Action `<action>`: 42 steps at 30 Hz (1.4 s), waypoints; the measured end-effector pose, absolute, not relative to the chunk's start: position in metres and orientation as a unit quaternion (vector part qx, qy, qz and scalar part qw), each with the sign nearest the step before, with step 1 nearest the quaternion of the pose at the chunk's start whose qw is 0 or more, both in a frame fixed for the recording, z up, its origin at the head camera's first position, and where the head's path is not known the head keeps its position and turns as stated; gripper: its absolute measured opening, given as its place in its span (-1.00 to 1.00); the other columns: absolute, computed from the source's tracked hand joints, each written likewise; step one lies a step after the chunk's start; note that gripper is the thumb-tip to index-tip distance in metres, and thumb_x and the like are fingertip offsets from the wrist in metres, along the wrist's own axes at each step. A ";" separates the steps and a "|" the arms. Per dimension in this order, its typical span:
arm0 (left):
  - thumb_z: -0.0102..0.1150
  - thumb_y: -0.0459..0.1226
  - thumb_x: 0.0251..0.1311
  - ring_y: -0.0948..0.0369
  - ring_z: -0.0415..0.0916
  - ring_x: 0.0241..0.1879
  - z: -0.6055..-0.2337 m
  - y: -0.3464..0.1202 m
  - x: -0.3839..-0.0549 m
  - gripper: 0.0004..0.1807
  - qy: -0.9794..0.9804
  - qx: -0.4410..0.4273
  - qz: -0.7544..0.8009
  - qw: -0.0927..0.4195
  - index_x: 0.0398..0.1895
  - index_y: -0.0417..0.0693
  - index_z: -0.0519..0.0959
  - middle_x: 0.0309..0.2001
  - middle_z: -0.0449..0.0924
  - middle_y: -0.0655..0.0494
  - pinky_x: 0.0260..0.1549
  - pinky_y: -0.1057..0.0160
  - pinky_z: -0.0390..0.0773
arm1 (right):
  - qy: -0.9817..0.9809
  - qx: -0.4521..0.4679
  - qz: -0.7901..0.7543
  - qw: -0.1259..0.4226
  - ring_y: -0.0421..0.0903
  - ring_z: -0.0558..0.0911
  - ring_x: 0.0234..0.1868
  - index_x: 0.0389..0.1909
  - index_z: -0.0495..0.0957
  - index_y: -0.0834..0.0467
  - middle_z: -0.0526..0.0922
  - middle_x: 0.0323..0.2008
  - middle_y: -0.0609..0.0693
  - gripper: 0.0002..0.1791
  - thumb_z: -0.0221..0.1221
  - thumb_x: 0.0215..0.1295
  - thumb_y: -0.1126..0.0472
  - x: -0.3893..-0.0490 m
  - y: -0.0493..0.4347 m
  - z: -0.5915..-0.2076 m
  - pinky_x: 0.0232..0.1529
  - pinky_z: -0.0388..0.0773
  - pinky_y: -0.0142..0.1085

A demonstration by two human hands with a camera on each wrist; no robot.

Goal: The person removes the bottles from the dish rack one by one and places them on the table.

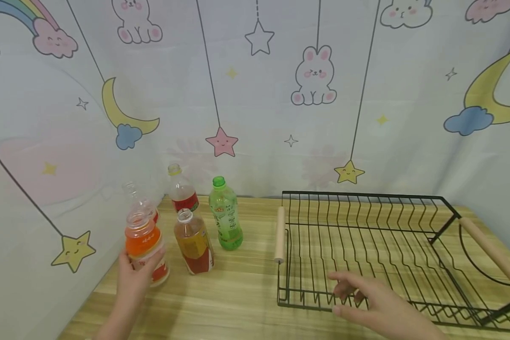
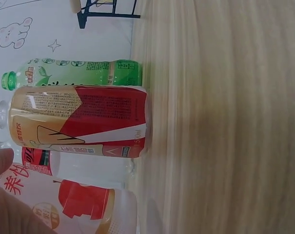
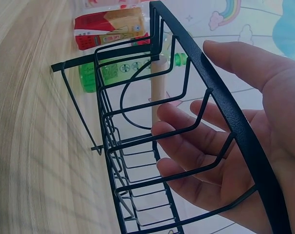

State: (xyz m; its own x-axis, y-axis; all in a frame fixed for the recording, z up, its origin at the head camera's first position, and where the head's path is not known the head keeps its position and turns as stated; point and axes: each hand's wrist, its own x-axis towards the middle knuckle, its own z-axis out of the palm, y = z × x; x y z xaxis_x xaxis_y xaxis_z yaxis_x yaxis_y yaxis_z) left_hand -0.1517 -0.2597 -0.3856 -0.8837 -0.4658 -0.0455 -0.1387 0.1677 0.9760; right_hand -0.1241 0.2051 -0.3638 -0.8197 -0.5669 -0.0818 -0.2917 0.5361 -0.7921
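My left hand (image 1: 133, 278) grips a bottle with an orange and white label (image 1: 143, 243) at the left, thumb across its front and fingers round its far left side. The bottle is upright, its mouth uncapped. Just right of it stands a bottle with a yellow and red label (image 1: 195, 245); in the left wrist view this bottle (image 2: 79, 121) fills the middle. My right hand (image 1: 378, 302) hovers at the near side of a black wire dish rack (image 1: 361, 194), fingers loosely bent and holding nothing. In the right wrist view its fingers show behind the rack's wires.
A green bottle (image 1: 225, 215) stands behind the yellow and red one. Further back is a clear bottle with a red label (image 1: 184, 192), and another clear bottle (image 1: 141, 200) is partly hidden at the left. Wooden handles (image 1: 280, 236) flank the rack. A patterned curtain (image 1: 259, 104) hangs behind the table.
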 end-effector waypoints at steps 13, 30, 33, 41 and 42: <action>0.22 -0.08 0.25 -0.19 -0.11 0.43 -0.396 -0.263 -0.154 0.06 -0.745 0.212 -0.621 0.122 0.50 -0.15 -0.35 0.48 -0.17 -0.28 0.38 -0.21 -0.08 | 0.868 -0.247 -0.401 0.158 -0.28 0.55 -0.14 0.36 0.29 0.17 0.57 -0.09 -0.04 -0.34 0.15 0.34 -0.05 -0.124 0.205 -0.365 -0.28 0.50 -0.39; 0.27 0.02 0.18 -0.13 0.02 0.37 -0.407 -0.270 -0.157 0.08 -0.733 0.218 -0.632 0.124 0.48 -0.14 -0.26 0.43 -0.05 -0.22 0.36 -0.20 0.02 | 0.867 -0.252 -0.400 0.155 -0.23 0.56 -0.11 0.36 0.29 0.16 0.57 -0.09 -0.05 -0.36 0.15 0.35 -0.03 -0.123 0.206 -0.367 -0.27 0.51 -0.36; 0.28 0.03 0.16 -0.09 0.07 0.34 -0.411 -0.272 -0.160 0.06 -0.731 0.225 -0.632 0.128 0.47 -0.12 -0.20 0.41 0.00 -0.18 0.35 -0.18 0.07 | 0.868 -0.248 -0.399 0.157 -0.24 0.55 -0.11 0.35 0.29 0.16 0.57 -0.09 -0.04 -0.35 0.16 0.34 -0.04 -0.123 0.206 -0.366 -0.26 0.51 -0.36; 0.19 -0.10 0.28 -0.15 0.02 0.37 -0.404 -0.265 -0.156 -0.02 -0.721 0.214 -0.646 0.135 0.49 -0.17 -0.26 0.44 -0.08 -0.26 0.37 -0.20 0.00 | 0.865 -0.255 -0.405 0.152 -0.27 0.55 -0.12 0.35 0.29 0.20 0.57 -0.10 -0.03 -0.36 0.15 0.35 0.00 -0.123 0.207 -0.366 -0.29 0.50 -0.39; 0.18 -0.10 0.28 -0.14 0.02 0.37 -0.404 -0.265 -0.155 -0.03 -0.720 0.214 -0.646 0.134 0.49 -0.16 -0.26 0.44 -0.09 -0.26 0.37 -0.19 0.00 | 0.864 -0.255 -0.406 0.151 -0.27 0.54 -0.12 0.35 0.28 0.20 0.56 -0.10 -0.03 -0.36 0.15 0.35 0.01 -0.123 0.207 -0.366 -0.30 0.49 -0.39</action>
